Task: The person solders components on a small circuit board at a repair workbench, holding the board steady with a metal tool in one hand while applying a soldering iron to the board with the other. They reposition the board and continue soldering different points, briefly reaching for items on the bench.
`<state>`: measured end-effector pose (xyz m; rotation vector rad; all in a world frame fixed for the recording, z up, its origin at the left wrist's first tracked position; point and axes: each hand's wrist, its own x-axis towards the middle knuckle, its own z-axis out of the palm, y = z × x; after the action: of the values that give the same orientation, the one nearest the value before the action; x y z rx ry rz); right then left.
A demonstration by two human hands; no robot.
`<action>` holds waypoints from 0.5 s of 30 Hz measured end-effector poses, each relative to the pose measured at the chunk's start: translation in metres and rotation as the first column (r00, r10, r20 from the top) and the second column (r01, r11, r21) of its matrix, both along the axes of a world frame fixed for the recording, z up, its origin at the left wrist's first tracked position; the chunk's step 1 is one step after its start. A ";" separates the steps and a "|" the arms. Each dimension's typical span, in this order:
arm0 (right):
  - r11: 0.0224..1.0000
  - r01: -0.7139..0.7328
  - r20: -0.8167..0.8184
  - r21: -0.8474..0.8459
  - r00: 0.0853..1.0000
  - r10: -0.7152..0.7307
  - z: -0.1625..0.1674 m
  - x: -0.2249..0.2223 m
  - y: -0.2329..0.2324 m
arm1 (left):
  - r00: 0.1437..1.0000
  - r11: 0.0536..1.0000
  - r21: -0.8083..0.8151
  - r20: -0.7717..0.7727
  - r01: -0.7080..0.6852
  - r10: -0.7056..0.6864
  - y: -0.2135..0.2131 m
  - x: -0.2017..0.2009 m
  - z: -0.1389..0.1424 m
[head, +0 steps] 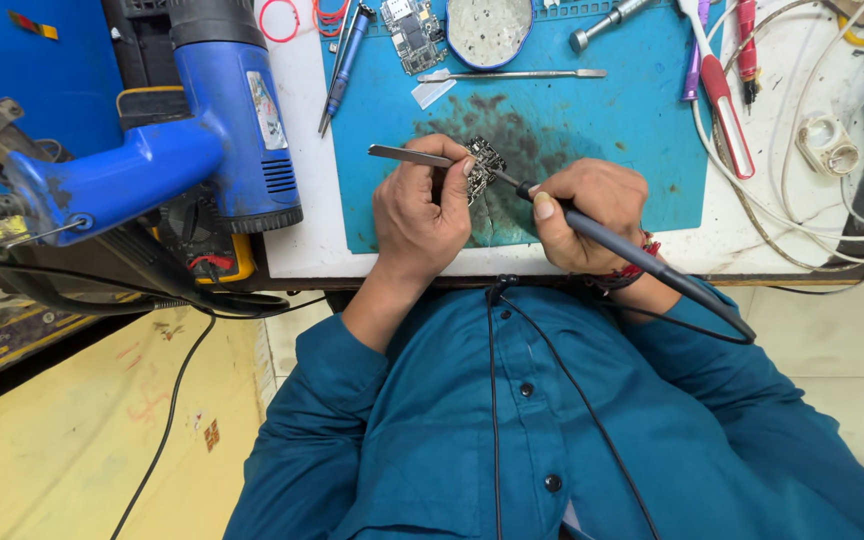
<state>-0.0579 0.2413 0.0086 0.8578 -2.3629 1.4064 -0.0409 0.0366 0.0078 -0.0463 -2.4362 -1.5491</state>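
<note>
Nearest to us is our teal shirt (pixel 512 430), with a thin black cord (pixel 493 400) running down its front. Just past the counter (pixel 297 240) edge our two hands work close together over a blue mat (pixel 642 120).

The board (pixel 484 167) is small, dark and irregular in outline, crowded with tiny silvery parts. It sits tilted up off the mat, near the mat's front edge, over a sooty dark stain (pixel 527 135).

Our left hand (pixel 417 215) is curled, palm down, wrist bent in from the left. Its fingers are closed on tweezers (pixel 407 154), whose flat grey end juts out to the left, and its fingertips touch the board. We cannot tell whether the tweezer tips grip the board or only steady it.

Our right hand (pixel 587 212) is clamped in a pen grip on a dark soldering iron (pixel 602 236). The thumb lies along the shaft, the tip meets the board's right edge, and the handle trails back over the wrist towards the right sleeve.

Farther off on the mat lie a metal spudger (pixel 512 74), a second board (pixel 414 35) and a round tin (pixel 489 28). A blue pen (pixel 345 65) lies at the mat's left edge. To the left a blue heat gun (pixel 202 140) rests. White cables (pixel 802 210) loop on the right.
</note>
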 end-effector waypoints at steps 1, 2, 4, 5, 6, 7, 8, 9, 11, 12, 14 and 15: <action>1.000 0.001 0.002 0.011 1.000 -0.001 0.001 0.000 0.000 | 1.000 1.000 0.007 0.011 -0.002 0.002 0.000 0.000 0.000; 1.000 -0.005 0.001 0.020 1.000 0.005 0.001 -0.001 0.000 | 1.000 1.000 0.013 0.023 -0.004 0.003 0.000 0.000 0.000; 0.999 -0.016 0.000 0.038 1.000 0.016 0.002 -0.001 0.000 | 1.000 1.000 0.010 -0.002 -0.002 0.002 0.001 0.000 0.000; 0.999 -0.015 0.002 0.041 1.000 0.015 0.002 -0.001 0.000 | 1.000 1.000 0.008 -0.014 -0.002 0.003 0.001 0.000 0.001; 0.999 -0.014 0.004 0.045 1.000 0.014 0.002 -0.001 0.000 | 1.000 1.000 0.012 -0.011 -0.001 0.002 0.001 0.000 0.001; 0.999 -0.012 0.005 0.047 1.000 0.012 0.002 -0.002 0.000 | 1.000 1.000 0.015 -0.010 0.001 0.000 0.001 0.000 0.001; 0.999 -0.011 0.003 0.046 1.000 0.011 0.002 -0.002 -0.001 | 1.000 1.000 0.018 -0.009 0.003 -0.002 0.001 -0.001 0.001; 0.999 -0.010 0.001 0.045 1.000 0.010 0.002 -0.002 -0.001 | 1.000 1.000 0.016 -0.006 0.001 -0.001 0.001 -0.001 0.001; 0.999 -0.013 -0.003 0.043 1.000 0.013 0.003 -0.002 -0.001 | 1.000 1.000 0.012 0.002 -0.003 0.002 0.001 0.000 0.001; 0.999 -0.016 -0.004 0.041 1.000 0.016 0.003 -0.002 0.000 | 1.000 1.000 0.010 -0.001 -0.002 0.002 0.001 0.000 0.001; 0.999 -0.014 -0.007 0.044 1.000 0.015 0.003 -0.002 0.000 | 1.000 1.000 0.005 -0.009 -0.003 0.003 0.001 -0.001 0.000; 0.999 -0.009 -0.007 0.048 1.000 0.010 0.002 -0.002 0.000 | 1.000 1.000 0.005 -0.006 -0.003 0.003 0.001 0.000 0.000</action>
<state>-0.0596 0.2409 0.0110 0.8862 -2.3994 1.3535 -0.0413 0.0380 0.0079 -0.0466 -2.4274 -1.5515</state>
